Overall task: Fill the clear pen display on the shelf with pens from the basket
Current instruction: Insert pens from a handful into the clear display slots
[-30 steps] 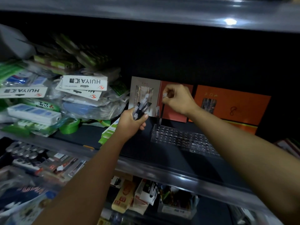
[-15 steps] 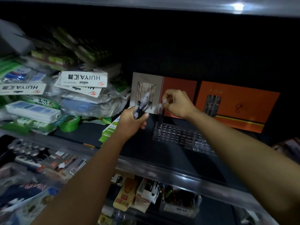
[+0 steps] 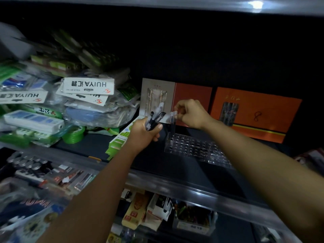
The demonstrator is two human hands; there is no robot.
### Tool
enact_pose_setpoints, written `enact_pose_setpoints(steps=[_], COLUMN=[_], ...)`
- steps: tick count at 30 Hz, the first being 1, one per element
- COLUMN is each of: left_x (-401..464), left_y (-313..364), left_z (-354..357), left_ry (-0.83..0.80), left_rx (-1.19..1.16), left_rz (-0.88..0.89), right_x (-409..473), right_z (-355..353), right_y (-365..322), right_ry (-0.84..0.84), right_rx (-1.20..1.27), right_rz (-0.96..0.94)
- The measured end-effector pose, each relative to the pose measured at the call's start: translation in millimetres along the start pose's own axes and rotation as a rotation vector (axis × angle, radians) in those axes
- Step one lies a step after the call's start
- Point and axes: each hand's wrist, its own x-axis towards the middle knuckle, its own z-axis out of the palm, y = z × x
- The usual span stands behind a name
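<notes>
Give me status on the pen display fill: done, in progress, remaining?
Done: little; the clear pen display shows almost all holes empty. In hand: the right hand pinches one pen upright over the display's far left corner; whether it is seated is unclear. The left hand grips a bundle of pens. Left: nearly every hole. The basket is out of view.

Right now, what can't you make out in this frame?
- Basket: not in the head view at all.
- Bunch of pens: count unclear; left hand wraps the barrels.
- Pen pinched by right hand: tip seating in clear display unclear, dim and transparent.
- Shelf back: too dark.
</notes>
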Motion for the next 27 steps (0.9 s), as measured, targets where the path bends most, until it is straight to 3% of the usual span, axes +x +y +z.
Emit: enact_pose_setpoints(steps=[6,9,18,27], left_x=[-5.6,-10.8,-27.4,-35.5], left_y=[8.9,16.5,32.0,20.0], left_z=[0.8,2.1,5.8,-6.7], left_ry=[-0.019,-0.055,-0.104,-0.047], left_rx=[-0.018,-0.019,0.027,0.13], left_rz=[0.012,0.028,0.051,0.02], right_x=[-8.2,-13.0,-27.0,-30.9], right_z=[-18.2,-28.4,-42.1,-82.0], right_y=[-16.9,-28.9,-45.9,-37.9], right_ry=[0.041,-0.015,-0.082,0.206], right_rx=[0.085,0.186,0.191,0.091], right_rz=[-0.094,-0.168,-0.211,-0.11])
